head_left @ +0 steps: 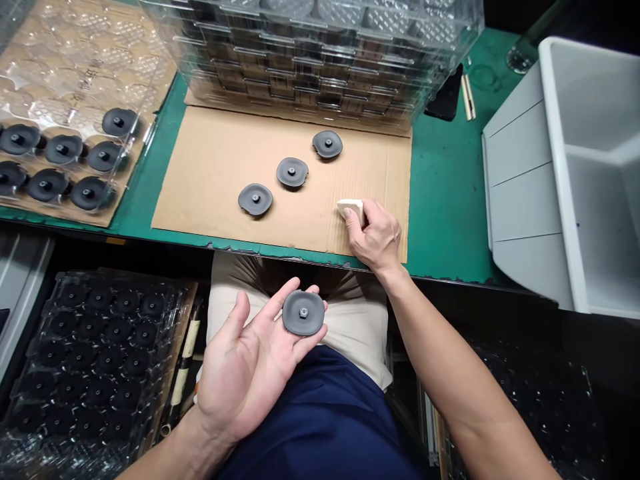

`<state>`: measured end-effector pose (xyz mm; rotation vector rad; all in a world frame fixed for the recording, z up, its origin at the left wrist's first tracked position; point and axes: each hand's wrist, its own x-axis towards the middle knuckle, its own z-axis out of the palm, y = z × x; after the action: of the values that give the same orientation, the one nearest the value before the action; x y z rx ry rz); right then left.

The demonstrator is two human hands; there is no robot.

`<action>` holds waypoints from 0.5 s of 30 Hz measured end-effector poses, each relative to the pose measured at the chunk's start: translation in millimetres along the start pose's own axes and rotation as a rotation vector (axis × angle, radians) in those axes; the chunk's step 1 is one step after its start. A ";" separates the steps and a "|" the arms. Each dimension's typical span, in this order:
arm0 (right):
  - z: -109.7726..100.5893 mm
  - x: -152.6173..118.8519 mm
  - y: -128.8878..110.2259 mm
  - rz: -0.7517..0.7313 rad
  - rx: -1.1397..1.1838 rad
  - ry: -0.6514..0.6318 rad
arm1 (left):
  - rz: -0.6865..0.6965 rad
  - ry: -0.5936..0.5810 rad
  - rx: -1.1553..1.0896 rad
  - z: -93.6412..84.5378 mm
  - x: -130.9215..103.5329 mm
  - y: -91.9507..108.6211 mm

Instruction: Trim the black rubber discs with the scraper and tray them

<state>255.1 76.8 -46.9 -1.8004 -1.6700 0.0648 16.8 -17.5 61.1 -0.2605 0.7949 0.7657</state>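
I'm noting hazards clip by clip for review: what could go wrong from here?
The disc lies unclamped on the open fingers of the left hand, out past the edge of the green table; a tilt might drop it.

The right hand, gripping the pale block, could knock the loose discs nearby on the cardboard.

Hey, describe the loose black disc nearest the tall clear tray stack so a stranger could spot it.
On the green worktop, find the cardboard sheet before the tall clear tray stack. Three loose black discs lie there in a slanting row. The rightmost disc is yours, set closer to the stack than the other two.
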 end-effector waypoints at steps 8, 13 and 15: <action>-0.3 -0.5 -1.6 0.007 -0.011 0.005 | 0.034 0.028 -0.030 2.6 -4.4 2.8; -0.7 -0.6 -1.6 0.007 -0.029 -0.002 | 0.038 0.007 -0.014 -0.7 -3.4 4.8; -0.9 -0.6 -1.8 -0.005 -0.022 0.004 | 0.037 -0.008 -0.014 -2.5 -3.7 5.2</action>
<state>253.8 75.8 -45.6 -1.8118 -1.6779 0.0408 10.1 -17.0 62.4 -0.2554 0.7890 0.8071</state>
